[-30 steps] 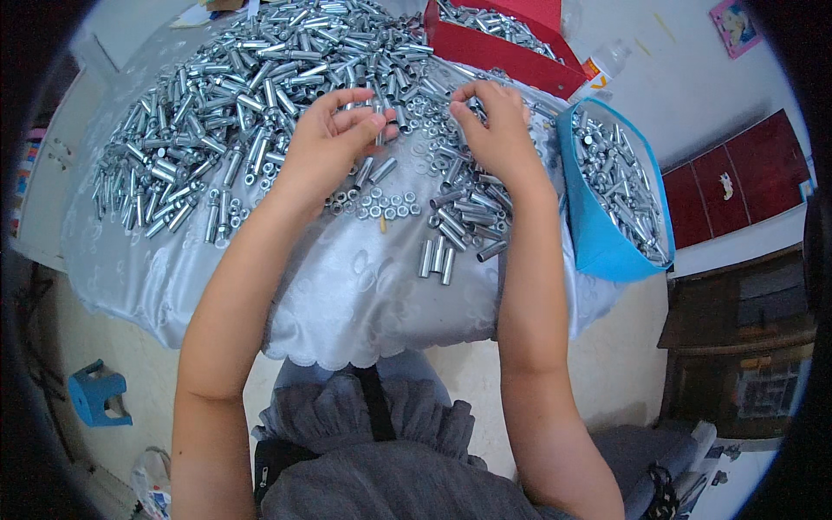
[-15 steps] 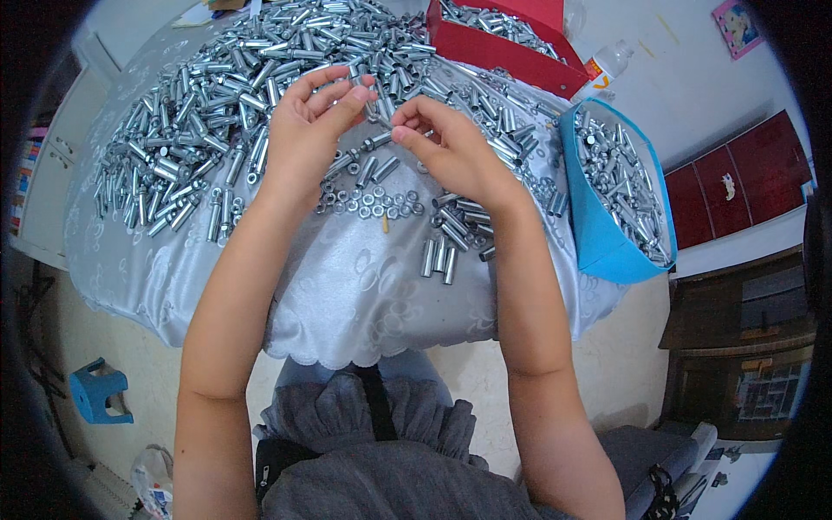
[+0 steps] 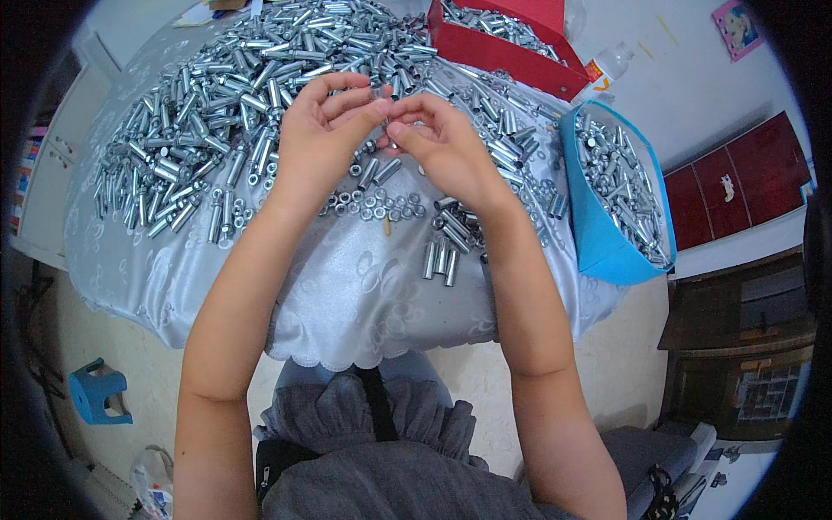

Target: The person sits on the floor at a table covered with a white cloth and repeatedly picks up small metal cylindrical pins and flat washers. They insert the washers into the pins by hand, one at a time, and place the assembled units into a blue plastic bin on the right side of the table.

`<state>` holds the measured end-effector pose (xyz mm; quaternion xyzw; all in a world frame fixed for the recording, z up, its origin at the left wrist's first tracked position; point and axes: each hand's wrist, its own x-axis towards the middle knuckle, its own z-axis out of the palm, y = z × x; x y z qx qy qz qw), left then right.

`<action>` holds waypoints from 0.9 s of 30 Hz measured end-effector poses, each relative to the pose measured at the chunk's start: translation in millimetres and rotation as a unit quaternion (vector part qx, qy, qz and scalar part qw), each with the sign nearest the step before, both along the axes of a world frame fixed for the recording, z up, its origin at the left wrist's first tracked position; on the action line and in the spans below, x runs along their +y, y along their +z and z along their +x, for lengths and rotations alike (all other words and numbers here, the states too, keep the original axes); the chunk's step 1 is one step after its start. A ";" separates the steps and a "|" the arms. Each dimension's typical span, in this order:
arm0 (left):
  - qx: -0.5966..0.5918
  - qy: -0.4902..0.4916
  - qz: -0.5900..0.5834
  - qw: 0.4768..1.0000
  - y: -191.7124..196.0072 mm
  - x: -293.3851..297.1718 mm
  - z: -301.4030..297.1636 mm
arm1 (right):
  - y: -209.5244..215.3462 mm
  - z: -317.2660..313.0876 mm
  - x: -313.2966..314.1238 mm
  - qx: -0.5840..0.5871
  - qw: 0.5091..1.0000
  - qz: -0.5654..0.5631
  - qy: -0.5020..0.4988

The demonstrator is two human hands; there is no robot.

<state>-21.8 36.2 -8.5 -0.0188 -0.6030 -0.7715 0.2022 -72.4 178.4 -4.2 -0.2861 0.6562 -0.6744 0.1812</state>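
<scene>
Above the near side of the metal pile, my left hand (image 3: 322, 130) and my right hand (image 3: 440, 143) meet at the fingertips. Both are closed in a pinch around a small silver metal part, mostly hidden by the fingers, so its exact kind does not show. Behind them spreads a big heap of silver sleeve anchor bolts (image 3: 212, 108). Just below the hands lie loose hex nuts (image 3: 373, 208) in a cluster and a couple of metal sleeves (image 3: 386, 172). More sleeves (image 3: 442, 258) rest near my right wrist.
A light, shiny tablecloth (image 3: 347, 286) with a scalloped edge covers the table. At the right stands a blue fabric bin (image 3: 607, 251) filled with metal parts. A red box (image 3: 503, 56) with more parts and a clear bottle (image 3: 609, 68) are behind it. A blue stool (image 3: 97, 394) stands on the floor.
My left hand has moved right and slightly down toward my right hand. The fingertips, apart before, now come together. The piles and containers look the same.
</scene>
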 end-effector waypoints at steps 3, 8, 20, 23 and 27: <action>0.003 -0.006 -0.027 1.000 -4.7 0.4 -0.3 | 5.3 3.5 -1.0 0.028 0.998 -0.034 -0.046; 0.045 0.004 -0.153 0.987 -6.1 3.1 -0.4 | 18.5 8.4 2.0 -0.119 0.988 -0.093 -0.038; 0.155 0.085 -0.408 0.896 -5.4 7.9 3.7 | 11.3 5.5 0.6 -0.122 0.986 -0.089 -0.068; 0.140 0.092 -0.406 0.898 -6.1 6.1 3.4 | 10.9 5.1 0.2 -0.104 0.990 -0.067 -0.072; 0.086 0.066 -0.363 0.925 -8.0 6.6 4.3 | 13.6 4.7 3.6 -0.057 0.997 -0.024 -0.053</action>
